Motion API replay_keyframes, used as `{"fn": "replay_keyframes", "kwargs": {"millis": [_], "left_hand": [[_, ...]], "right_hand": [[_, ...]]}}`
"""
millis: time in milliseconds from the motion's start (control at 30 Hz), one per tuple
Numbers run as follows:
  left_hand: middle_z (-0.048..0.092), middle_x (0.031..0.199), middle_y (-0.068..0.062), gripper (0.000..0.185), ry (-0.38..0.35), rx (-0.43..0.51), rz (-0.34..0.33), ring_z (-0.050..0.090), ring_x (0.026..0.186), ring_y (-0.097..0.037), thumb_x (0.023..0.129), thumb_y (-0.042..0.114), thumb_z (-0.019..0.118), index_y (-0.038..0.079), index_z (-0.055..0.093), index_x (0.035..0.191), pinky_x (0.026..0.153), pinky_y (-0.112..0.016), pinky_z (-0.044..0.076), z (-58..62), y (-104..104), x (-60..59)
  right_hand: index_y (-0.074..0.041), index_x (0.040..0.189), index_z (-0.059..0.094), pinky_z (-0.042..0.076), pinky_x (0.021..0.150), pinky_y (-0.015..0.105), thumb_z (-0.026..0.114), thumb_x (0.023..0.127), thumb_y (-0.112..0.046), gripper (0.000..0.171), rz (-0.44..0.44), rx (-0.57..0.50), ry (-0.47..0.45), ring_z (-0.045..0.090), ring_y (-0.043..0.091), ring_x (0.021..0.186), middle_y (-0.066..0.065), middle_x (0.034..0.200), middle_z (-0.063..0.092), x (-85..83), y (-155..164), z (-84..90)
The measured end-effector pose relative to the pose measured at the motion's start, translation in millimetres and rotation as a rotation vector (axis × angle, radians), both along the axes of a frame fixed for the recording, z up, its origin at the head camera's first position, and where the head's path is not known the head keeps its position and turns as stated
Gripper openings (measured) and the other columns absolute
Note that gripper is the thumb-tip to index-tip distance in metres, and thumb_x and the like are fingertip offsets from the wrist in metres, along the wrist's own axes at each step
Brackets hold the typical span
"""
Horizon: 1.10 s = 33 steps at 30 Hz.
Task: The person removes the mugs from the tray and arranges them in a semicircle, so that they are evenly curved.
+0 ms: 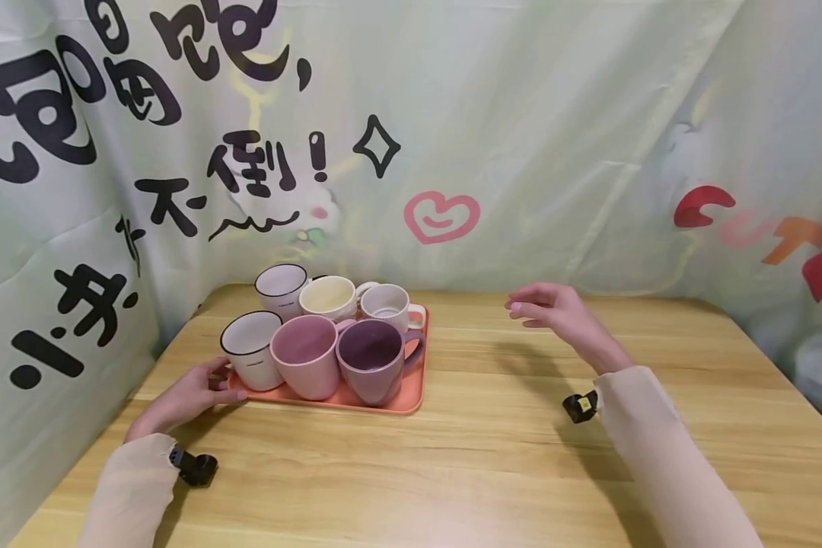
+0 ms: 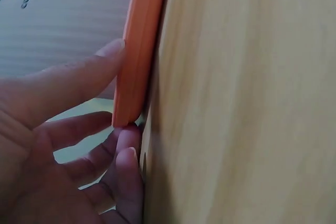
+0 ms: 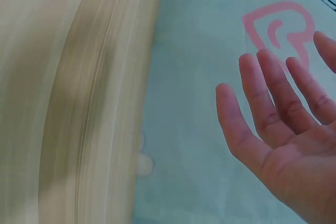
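An orange tray [image 1: 414,396] on the wooden table carries several mugs. Its front row has a white mug with a black rim [image 1: 252,358], a pink mug [image 1: 306,361] and a purple mug [image 1: 372,373]; behind them stand another black-rimmed white mug [image 1: 279,293], a cream mug [image 1: 329,298] and a small white mug [image 1: 386,304]. My left hand [image 1: 195,392] grips the tray's front left corner, thumb [image 2: 107,59] on the front side and fingers bent round the end. My right hand [image 1: 555,310] hangs above the table right of the tray, fingers loosely spread and holding nothing.
A pale curtain [image 1: 520,114] with printed lettering and a pink heart hangs behind the table and along its sides. Bare wooden tabletop [image 1: 452,472] lies in front of the tray and to its right. Each wrist wears a small black camera [image 1: 199,469].
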<state>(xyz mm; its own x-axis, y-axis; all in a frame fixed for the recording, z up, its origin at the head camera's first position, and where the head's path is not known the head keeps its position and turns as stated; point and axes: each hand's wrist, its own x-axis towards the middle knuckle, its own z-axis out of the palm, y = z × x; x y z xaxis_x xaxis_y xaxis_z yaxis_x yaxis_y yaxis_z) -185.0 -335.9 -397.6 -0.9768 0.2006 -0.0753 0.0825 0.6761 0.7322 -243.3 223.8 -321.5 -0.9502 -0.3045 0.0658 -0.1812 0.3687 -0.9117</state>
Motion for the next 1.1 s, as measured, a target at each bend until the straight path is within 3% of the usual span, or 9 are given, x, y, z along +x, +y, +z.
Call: {"fn": "replay_keyframes", "kwargs": {"millis": [367,633,867,1100], "left_hand": [[0.055,0.093,-0.011,0.07,-0.002,-0.01,-0.008,0.051,0.084,-0.024,0.089,0.01,0.078,-0.023,0.038,0.137,0.062,-0.028,0.043,-0.4,4.0,0.4],[0.056,0.096,-0.013,0.071,-0.005,-0.044,0.004,0.051,0.086,-0.026,0.09,0.013,0.078,-0.023,0.038,0.137,0.066,-0.029,0.042,1.5,5.6,1.0],[0.056,0.099,-0.015,0.074,-0.026,-0.068,0.017,0.051,0.09,-0.029,0.09,0.018,0.079,-0.022,0.038,0.138,0.072,-0.035,0.043,4.2,6.7,-1.2],[0.057,0.1,-0.015,0.076,-0.014,-0.07,0.0,0.052,0.091,-0.029,0.089,0.018,0.08,-0.022,0.039,0.138,0.073,-0.035,0.044,4.4,7.6,-1.0]], "right_hand": [[0.011,0.132,0.055,0.05,0.097,0.045,0.065,0.1,-0.013,0.041,0.086,-0.083,-0.054,0.065,0.027,0.109,0.03,0.131,0.059,-7.8,-33.7,-4.2],[0.013,0.132,0.054,0.051,0.096,0.047,0.062,0.101,-0.009,0.038,0.144,-0.123,-0.077,0.064,0.032,0.111,0.029,0.129,0.061,-12.6,-55.0,-13.9],[0.013,0.13,0.055,0.05,0.096,0.051,0.061,0.1,-0.005,0.036,0.175,-0.16,-0.092,0.066,0.029,0.109,0.028,0.128,0.061,-11.9,-71.3,-19.5],[0.013,0.129,0.056,0.049,0.097,0.052,0.062,0.099,-0.003,0.034,0.193,-0.188,-0.107,0.06,0.042,0.117,0.031,0.13,0.059,-11.5,-87.1,-21.0]]}}
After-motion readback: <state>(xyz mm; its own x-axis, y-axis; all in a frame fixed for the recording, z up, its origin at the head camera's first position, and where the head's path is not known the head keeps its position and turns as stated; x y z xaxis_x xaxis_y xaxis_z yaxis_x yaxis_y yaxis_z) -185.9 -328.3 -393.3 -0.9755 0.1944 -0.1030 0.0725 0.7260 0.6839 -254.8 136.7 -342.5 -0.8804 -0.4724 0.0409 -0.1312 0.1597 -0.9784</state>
